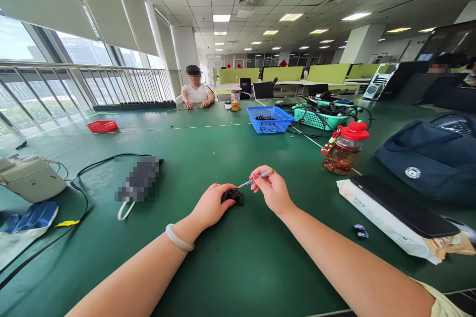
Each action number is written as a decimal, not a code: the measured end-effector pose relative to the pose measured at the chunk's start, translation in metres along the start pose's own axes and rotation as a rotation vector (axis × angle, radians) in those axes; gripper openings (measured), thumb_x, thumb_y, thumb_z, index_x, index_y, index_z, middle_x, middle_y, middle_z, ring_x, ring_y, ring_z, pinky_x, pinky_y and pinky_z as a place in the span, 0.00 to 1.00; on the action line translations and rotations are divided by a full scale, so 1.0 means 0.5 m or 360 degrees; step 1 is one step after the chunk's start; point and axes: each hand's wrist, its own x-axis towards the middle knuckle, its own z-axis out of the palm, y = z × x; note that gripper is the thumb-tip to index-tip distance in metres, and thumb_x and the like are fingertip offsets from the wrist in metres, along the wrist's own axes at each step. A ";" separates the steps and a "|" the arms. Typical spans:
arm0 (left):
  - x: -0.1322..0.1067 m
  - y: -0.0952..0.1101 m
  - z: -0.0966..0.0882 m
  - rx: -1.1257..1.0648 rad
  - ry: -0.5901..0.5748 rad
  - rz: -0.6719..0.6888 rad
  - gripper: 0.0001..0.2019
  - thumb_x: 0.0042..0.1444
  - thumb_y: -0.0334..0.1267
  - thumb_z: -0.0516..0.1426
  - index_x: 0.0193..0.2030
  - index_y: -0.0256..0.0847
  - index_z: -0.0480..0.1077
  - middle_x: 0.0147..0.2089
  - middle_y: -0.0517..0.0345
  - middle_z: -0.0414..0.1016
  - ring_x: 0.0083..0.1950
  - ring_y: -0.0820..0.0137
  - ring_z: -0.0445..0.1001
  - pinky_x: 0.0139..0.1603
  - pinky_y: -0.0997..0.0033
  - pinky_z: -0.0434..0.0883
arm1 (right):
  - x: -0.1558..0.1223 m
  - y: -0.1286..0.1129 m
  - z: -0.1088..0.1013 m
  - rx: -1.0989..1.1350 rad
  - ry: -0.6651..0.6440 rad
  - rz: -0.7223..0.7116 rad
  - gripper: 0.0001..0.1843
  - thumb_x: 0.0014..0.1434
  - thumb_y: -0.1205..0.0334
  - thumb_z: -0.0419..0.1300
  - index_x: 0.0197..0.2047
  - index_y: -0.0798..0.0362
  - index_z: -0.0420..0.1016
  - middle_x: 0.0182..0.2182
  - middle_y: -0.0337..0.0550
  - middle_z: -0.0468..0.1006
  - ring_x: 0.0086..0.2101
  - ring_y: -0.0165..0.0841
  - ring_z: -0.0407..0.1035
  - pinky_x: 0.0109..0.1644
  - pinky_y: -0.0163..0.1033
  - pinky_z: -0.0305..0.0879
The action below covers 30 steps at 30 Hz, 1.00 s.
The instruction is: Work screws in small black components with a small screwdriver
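Presently, left to right: left hand point(208, 204), small black part point(240, 199), slim screwdriver-like tool point(265, 173), right hand point(274, 194).
Left hand: pale bracelet point(179, 238) at wrist; fingers curled, thumb and fingertips closed on the part. Part: between the two hands, low over the green tabletop point(238, 267); whether resting on it, cannot tell. Tool: slanted, tip down-left at the part's upper edge, contact unclear. Right hand: thumb and fingers pinched on the tool. Farther right, well apart: red-lidded bottle point(344, 151).
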 end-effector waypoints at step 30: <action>-0.007 0.010 -0.008 -0.0007 -0.0001 0.0003 0.17 0.56 0.36 0.58 0.53 0.47 0.73 0.49 0.53 0.77 0.53 0.60 0.72 0.58 0.59 0.69 | -0.001 -0.005 0.004 0.0034 0.0003 0.0011 0.19 0.56 0.43 0.61 0.31 0.52 0.70 0.23 0.38 0.72 0.24 0.30 0.68 0.29 0.38 0.69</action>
